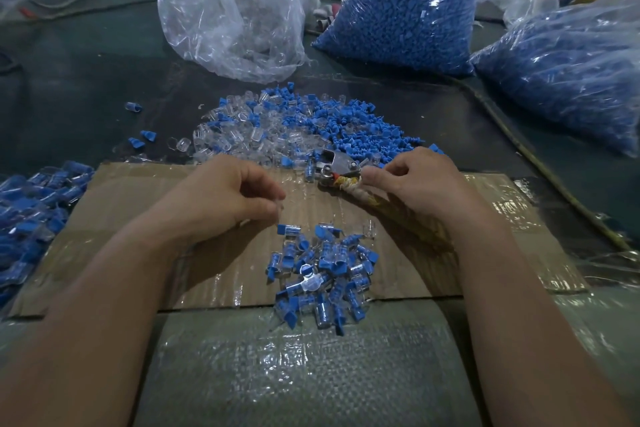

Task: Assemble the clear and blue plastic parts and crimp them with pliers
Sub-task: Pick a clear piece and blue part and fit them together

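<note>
Midway at the bench, fingers of the right hand grip wrapped pliers beside the loose clear and blue parts, the left hand curled on something unclear; a square, firm squeeze looks wisest

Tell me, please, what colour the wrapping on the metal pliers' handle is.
Cloth wrapping: off-white with yellow and red patches; head view.
</note>
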Demonstrator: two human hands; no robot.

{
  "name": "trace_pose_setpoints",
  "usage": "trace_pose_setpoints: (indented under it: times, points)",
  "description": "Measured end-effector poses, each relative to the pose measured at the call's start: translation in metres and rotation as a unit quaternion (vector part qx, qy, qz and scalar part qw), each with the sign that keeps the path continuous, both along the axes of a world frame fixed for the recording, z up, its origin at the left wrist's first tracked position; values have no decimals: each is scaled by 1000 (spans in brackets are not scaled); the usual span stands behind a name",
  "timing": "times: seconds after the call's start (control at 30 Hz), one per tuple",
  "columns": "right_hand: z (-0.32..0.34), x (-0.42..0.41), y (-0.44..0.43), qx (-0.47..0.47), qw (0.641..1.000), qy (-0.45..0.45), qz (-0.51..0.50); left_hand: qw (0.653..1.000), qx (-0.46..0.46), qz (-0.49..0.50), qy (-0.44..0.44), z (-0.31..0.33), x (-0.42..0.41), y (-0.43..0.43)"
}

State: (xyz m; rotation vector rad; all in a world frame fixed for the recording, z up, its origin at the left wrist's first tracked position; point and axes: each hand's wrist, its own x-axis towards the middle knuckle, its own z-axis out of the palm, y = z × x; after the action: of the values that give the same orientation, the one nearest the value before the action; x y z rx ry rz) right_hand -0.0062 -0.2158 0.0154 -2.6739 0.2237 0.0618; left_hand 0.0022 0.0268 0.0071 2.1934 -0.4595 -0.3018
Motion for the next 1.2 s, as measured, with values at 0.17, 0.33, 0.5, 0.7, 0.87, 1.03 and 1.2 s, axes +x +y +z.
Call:
trace_pose_setpoints:
  times: [0.17,0.33,0.5,0.7,0.87,1.03,1.2]
  points:
    - [-1,5,-12,30,986,-151,-70,978,-196,68,25,2,-4,-10]
    - [-5,12,-25,50,967,-194,-155,952,-288,82,59,4,-8,-14]
    - [-12,16,-22,48,983,-127,-120,946,-302,84,83,4,-7,-12]
    - [-12,19,-20,29,989,-66,-129,941,-310,84,105,4,-9,-15]
    - [-12,19,-17,29,990,-76,-115,940,-311,86,107,6,-10,-18]
    - [-12,18,-19,23,991,-85,-105,936,-320,103,101,7,-10,-19]
    - [-12,18,-19,-2,995,-77,-70,940,-311,97,102,7,-11,-19]
